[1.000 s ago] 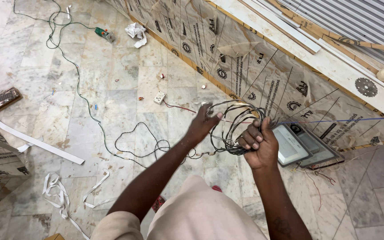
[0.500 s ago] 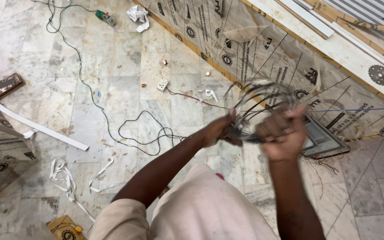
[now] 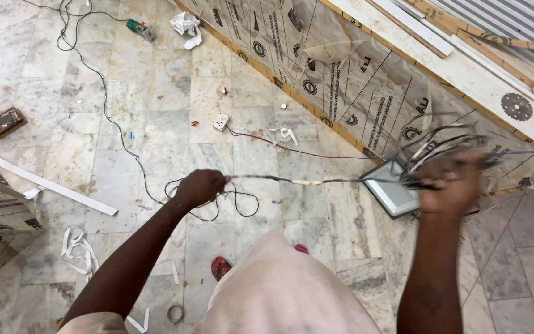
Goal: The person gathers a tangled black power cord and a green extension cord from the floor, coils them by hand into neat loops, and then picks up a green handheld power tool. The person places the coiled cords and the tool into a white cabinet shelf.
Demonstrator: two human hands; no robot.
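- Wire (image 3: 307, 181): a thin dark length, pulled taut across the middle of the scene between the person's two hands, above the marble floor (image 3: 125, 80).
- Left hand (image 3: 200, 187): closed in a pinch on the wire's left stretch; below it a slack loop of the same dark wire lies on the floor.
- Right hand (image 3: 455, 185): fisted around a bundle of wire coils (image 3: 443, 145), held up on the right; motion blur smears the fingers, so the exact grip is hard to read.
- Progress, as I judge it: several turns already gathered in the bundle; left to take in are the taut run, the slack loop, and a long trail of cable (image 3: 103, 93) running away to the far left.
- Whether that far cable is one piece with the wire in hand I cannot tell.
- Under the right hand, a flat square panel light (image 3: 394, 192) rests on the floor, partly covered by the hand and coils.
- Far right: printed cardboard sheets (image 3: 341, 80) along a bench, cut off by the frame.
- Small white socket (image 3: 220, 121) and a red wire (image 3: 292, 148) lie beyond.
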